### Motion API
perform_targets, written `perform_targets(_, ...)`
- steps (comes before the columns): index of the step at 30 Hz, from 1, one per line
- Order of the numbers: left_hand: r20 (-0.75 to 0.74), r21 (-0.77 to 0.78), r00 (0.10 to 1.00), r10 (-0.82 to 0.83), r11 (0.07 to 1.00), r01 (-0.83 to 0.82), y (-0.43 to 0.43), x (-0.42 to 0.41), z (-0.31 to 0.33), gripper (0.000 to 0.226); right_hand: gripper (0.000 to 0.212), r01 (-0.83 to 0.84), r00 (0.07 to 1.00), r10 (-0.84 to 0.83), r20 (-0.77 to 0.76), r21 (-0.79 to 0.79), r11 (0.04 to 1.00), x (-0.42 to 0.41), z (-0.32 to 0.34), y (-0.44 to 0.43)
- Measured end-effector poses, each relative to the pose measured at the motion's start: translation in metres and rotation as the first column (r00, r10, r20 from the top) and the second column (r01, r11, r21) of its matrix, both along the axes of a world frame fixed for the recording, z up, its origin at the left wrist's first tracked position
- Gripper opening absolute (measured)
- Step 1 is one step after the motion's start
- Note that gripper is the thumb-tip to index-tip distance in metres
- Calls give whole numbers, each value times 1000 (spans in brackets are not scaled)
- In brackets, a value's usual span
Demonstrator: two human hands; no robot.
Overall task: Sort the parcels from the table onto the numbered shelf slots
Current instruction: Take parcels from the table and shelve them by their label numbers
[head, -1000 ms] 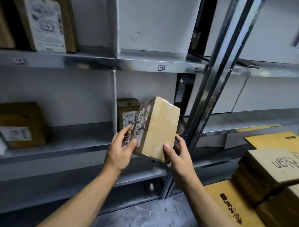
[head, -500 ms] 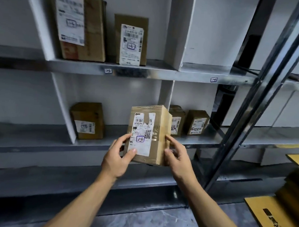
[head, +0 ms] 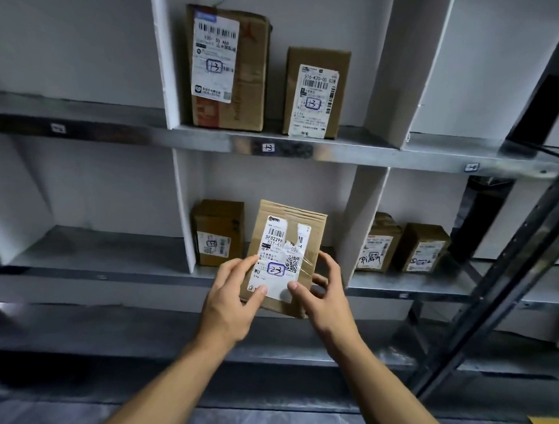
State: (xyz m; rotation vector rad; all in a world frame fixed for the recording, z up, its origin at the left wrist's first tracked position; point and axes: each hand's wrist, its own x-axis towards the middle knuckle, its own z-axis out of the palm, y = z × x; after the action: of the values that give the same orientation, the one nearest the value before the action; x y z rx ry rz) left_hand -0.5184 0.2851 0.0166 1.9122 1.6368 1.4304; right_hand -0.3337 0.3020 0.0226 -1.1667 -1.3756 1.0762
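I hold a brown cardboard parcel [head: 286,241] upright in both hands, its white label facing me with "23" written in a blue box. My left hand [head: 233,296] grips its lower left edge, thumb on the label. My right hand [head: 322,294] grips the lower right corner. The parcel is in front of the middle slot of the middle shelf [head: 109,268], where a small brown box [head: 218,233] stands at the left. I cannot tell if the parcel rests on the shelf edge.
The slot above, tagged 13 [head: 268,147], holds two labelled boxes [head: 228,68] [head: 315,93]. Two small boxes [head: 379,243] [head: 425,248] stand in the slot to the right. White dividers [head: 361,221] separate slots. A slanted metal upright [head: 506,279] rises at right.
The view has swung left and closer to the shelf. The parcel has turned label-forward and moved into the middle slot's opening, beside the small box; both hands have slid lower on it.
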Motion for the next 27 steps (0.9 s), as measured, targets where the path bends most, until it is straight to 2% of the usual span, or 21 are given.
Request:
perform_targets(7, -93, -69, 995, -48, 997, 42, 55, 6, 3, 57, 72, 82, 996, -81, -45, 20, 996, 1, -4, 64)
perform_targets(12, -191, -129, 981, -32, 992, 7, 104, 1, 8, 44, 74, 106, 994, -106, -22, 5, 994, 14, -11, 122)
perform_targets(15, -356, -184, 934, -11, 981, -58, 130, -4, 9, 42, 76, 129, 991, -129, 20, 1, 992, 21, -23, 154)
perform_targets(19, -576, -333, 815, -67, 930, -159, 162, -9, 2, 53, 77, 120, 992, -118, 50, -45, 992, 25, -43, 194)
perform_targets(27, -621, -351, 780, -72, 916, -195, 198, -10, -15, 52, 76, 97, 991, -88, 101, -84, 992, 24, -74, 241)
